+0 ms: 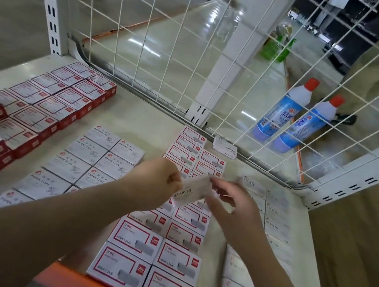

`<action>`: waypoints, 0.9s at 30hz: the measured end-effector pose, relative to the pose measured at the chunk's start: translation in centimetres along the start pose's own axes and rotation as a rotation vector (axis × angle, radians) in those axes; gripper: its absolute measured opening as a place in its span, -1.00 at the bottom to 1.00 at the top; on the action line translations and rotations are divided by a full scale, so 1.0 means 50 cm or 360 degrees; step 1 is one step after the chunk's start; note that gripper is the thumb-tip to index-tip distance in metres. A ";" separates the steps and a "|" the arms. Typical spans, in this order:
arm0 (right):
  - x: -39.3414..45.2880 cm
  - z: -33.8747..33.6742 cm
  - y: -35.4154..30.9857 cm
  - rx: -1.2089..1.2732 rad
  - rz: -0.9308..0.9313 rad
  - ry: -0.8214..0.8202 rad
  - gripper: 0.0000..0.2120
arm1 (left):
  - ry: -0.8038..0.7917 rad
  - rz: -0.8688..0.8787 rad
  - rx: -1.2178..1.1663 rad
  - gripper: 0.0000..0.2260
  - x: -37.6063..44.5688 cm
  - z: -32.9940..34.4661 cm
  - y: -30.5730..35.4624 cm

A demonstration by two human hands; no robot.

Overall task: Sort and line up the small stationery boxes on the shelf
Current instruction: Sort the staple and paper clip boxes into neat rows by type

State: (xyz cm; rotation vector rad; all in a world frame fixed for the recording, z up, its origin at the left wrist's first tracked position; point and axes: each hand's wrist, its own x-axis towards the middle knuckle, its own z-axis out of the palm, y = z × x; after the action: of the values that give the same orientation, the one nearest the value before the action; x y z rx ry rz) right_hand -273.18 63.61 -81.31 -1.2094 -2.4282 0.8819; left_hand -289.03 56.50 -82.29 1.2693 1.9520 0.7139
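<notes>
I held a small white staples box in the middle, above the shelf. My left hand pinched its nine o'clock end; my right hand fingers curled round its three o'clock end.

A white box printed STAPLES, tilted and raised between the left hand and right hand, above two columns of red-framed staple boxes, with PAPER CLIPS boxes to the left and white STAPLES boxes to the right.
</notes>
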 end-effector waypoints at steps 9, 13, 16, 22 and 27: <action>0.022 -0.022 -0.005 0.0293 0.0079 -0.0108 -0.84 | -0.0024 0.0010 0.0014 -0.83 -0.001 0.004 -0.006; 0.014 -0.014 -0.006 0.0425 0.0133 -0.0015 -0.83 | 0.0047 -0.0018 -0.0133 -0.79 0.001 0.011 -0.012; 0.014 -0.010 -0.004 0.0567 0.0200 0.0156 -0.85 | 0.0088 -0.0041 -0.0294 -0.68 0.006 0.015 -0.015; 0.021 0.001 0.000 0.0760 0.0293 0.0353 -0.87 | 0.0072 -0.0022 -0.0491 -0.75 -0.001 0.020 -0.017; 0.017 0.007 0.000 0.0788 0.0259 0.0225 -0.79 | 0.0222 -0.0041 -0.0514 -0.81 -0.005 0.012 -0.017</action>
State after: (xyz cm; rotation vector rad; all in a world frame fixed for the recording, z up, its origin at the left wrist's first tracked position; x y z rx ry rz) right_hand -273.88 64.15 -81.58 -1.2312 -1.8630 1.2978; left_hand -288.95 55.98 -83.24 1.0193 1.8638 1.0804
